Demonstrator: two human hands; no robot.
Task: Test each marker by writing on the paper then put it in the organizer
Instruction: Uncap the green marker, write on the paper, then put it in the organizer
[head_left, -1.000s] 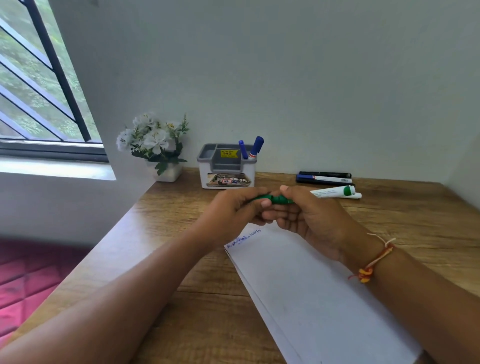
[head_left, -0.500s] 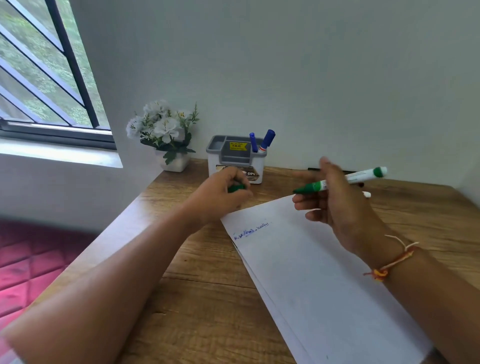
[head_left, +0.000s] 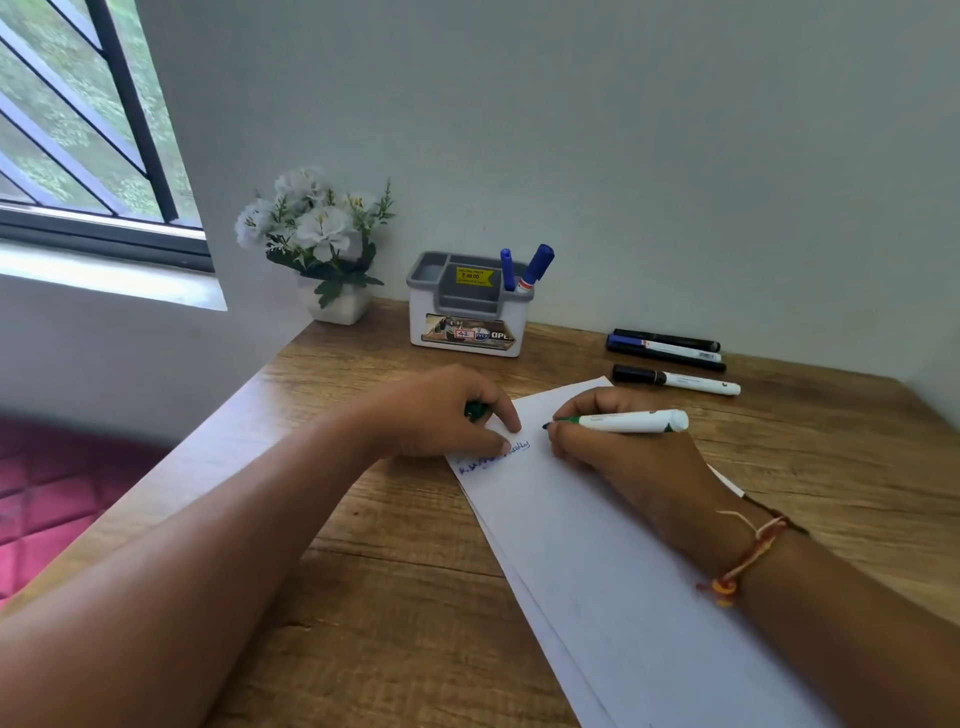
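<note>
**Green marker over the paper**

We see the right hand (head_left: 618, 447) clamped on the green marker (head_left: 626, 421), its tip just above the paper (head_left: 597, 545) on the counter (head_left: 395, 597). The left hand (head_left: 441, 413), closed around the green cap (head_left: 475, 410), presses the paper. The organizer (head_left: 465, 306) stands behind.

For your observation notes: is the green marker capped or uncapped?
Uncapped: the marker shows its bare tip; the left hand holds the cap.

Both forearms reaching forward, hands low.
Left hand (head_left: 441, 410) curled, fingertips pressing down; right hand (head_left: 618, 447) pinched in writing grip.
</note>
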